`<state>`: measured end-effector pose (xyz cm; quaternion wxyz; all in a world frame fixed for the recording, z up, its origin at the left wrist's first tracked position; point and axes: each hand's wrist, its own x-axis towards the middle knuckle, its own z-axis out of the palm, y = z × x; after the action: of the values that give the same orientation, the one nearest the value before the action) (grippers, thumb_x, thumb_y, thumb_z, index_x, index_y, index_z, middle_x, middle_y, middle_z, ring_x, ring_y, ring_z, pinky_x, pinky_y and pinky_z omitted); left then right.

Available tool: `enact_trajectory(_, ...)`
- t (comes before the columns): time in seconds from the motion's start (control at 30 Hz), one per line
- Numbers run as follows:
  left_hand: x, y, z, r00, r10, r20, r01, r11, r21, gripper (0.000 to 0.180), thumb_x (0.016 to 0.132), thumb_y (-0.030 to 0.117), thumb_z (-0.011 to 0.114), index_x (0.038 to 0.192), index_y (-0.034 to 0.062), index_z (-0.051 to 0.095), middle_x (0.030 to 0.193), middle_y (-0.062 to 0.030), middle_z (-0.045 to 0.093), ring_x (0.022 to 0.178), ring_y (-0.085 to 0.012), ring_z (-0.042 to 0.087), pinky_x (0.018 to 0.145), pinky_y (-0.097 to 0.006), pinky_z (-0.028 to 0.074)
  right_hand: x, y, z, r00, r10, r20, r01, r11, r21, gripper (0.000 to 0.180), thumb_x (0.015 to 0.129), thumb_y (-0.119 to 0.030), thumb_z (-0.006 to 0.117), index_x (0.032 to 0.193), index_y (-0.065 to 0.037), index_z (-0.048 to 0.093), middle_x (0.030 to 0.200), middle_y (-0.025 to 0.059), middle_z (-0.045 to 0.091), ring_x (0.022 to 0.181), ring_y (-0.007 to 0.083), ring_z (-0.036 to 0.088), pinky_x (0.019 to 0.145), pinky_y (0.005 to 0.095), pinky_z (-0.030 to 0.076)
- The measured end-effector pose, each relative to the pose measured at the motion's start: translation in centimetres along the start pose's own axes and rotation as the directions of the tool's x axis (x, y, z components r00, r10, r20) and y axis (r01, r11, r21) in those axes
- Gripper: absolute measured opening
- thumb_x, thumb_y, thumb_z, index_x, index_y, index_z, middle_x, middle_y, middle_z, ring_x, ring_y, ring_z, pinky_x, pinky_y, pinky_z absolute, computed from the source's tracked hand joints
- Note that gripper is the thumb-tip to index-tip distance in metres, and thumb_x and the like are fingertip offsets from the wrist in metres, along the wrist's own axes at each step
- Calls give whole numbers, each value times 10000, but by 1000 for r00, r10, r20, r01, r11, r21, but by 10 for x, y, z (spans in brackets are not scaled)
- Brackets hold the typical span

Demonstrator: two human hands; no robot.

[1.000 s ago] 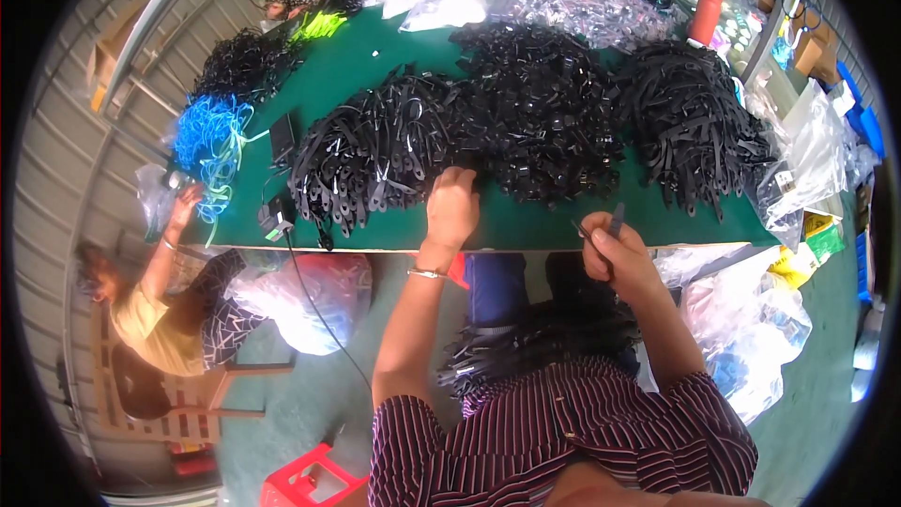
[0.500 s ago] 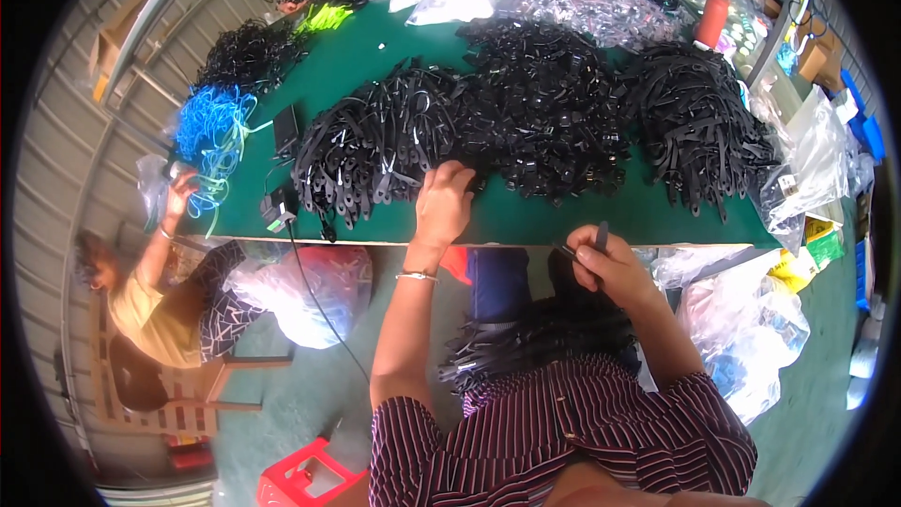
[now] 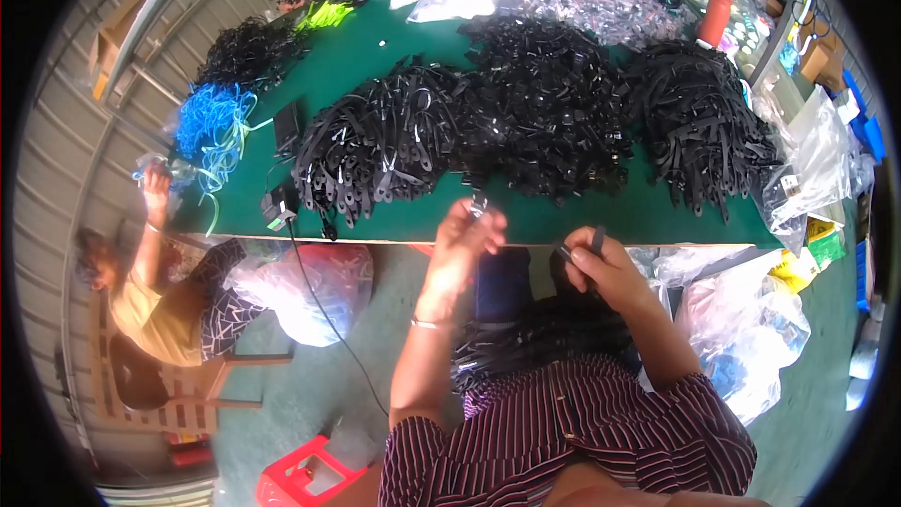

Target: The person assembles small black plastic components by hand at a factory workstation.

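Pinching small black clip piece (image 3: 479,205) in left hand (image 3: 466,237) fingers at green table (image 3: 582,221) edge; right hand (image 3: 601,268) fingers clamped on upright black strap (image 3: 597,240), just right.

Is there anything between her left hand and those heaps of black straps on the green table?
Nothing visible. The left hand, pinching a small black piece, hovers at the table's near edge. Only bare green surface separates it from the nearest black strap pile. The right hand holds another black piece beside it.
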<state>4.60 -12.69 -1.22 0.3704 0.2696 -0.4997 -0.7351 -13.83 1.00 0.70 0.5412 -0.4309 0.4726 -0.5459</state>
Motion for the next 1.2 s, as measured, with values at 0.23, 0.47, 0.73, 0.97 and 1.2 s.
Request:
enact_trajectory(0.23, -51, -10, 50, 998, 36, 60, -23, 977, -211, 412, 900, 459, 450, 943, 49, 457, 649, 0, 399, 540, -81, 336, 488, -199, 281, 3, -5, 11, 998, -62, 25, 64, 995, -71, 123, 920, -150, 454, 915, -35, 496, 637, 3, 468, 564, 71, 426, 537, 217, 350)
enact_trajectory(0.47, -72, -9, 60, 996, 88, 11, -81, 954, -288, 330, 912, 381, 475, 897, 52, 440, 597, 12, 362, 516, -70, 304, 462, -214, 257, 3, -6, 23, 986, 56, 155, -78, 987, 141, 122, 908, -137, 481, 942, -26, 520, 624, -4, 452, 491, 56, 373, 455, 199, 301)
enact_trajectory(0.73, -77, -16, 57, 994, 54, 99, -13, 925, -379, 330, 931, 388, 420, 888, 62, 440, 568, 17, 324, 488, -83, 265, 451, -238, 242, 3, -5, 24, 979, 122, 165, -125, 992, 9, 122, 873, -146, 538, 911, -30, 545, 659, -37, 459, 556, 28, 392, 487, 179, 308)
enact_trajectory(0.97, -77, -20, 58, 989, -12, 147, 72, 909, -411, 335, 929, 394, 422, 893, 63, 455, 568, 20, 330, 486, -86, 267, 457, -239, 243, 3, -4, 22, 975, 116, 189, -128, 991, 51, 95, 866, -129, 538, 905, -43, 550, 685, -41, 471, 577, 23, 395, 504, 184, 312)
enact_trajectory(1.2, -79, -14, 58, 998, -5, -70, 4, 1000, -2, 286, 921, 325, 487, 904, 40, 510, 596, 45, 370, 511, -52, 309, 461, -207, 248, 3, -2, 30, 971, -225, 79, 237, 947, -218, 106, 824, -103, 573, 882, -27, 527, 812, 8, 494, 724, 88, 485, 603, 220, 397)
